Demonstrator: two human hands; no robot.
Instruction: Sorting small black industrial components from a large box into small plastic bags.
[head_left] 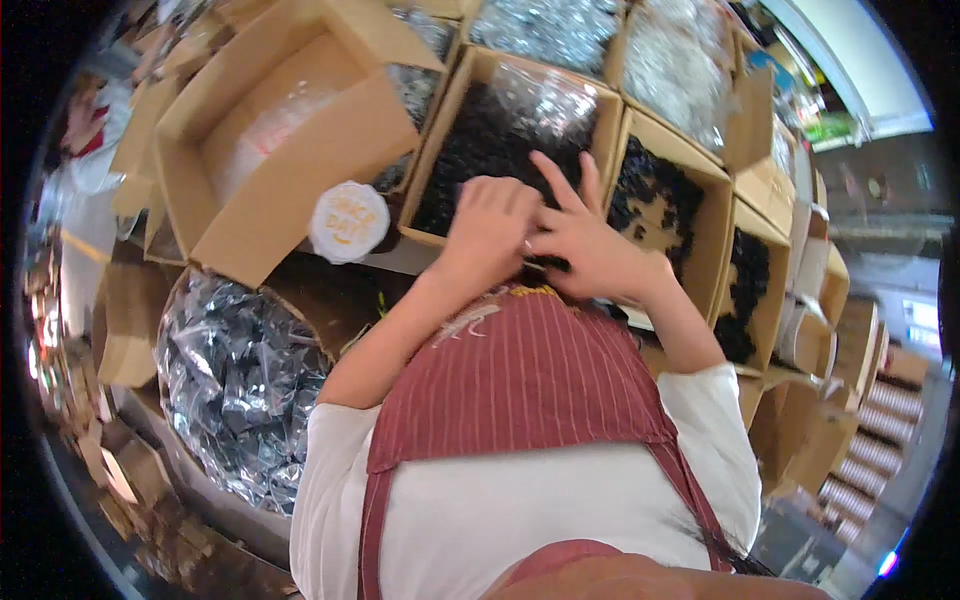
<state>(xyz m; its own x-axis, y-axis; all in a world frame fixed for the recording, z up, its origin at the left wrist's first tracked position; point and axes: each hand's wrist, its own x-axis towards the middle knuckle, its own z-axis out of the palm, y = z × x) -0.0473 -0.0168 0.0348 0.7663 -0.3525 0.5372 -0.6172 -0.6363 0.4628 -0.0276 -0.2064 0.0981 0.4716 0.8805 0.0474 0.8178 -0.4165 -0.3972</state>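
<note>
Both hands meet at chest height, just above the bib of a red striped apron [520, 380]. The left hand [490, 225] is curled, its fingers pressed together around a small dark piece [548, 263] that is mostly hidden. The right hand [590, 245] touches it, index finger raised, the other fingers pinching the same piece. Behind them sits a cardboard box [455, 110] of small black parts under clear film; a round white lid [349, 221] lies left of it.
</note>
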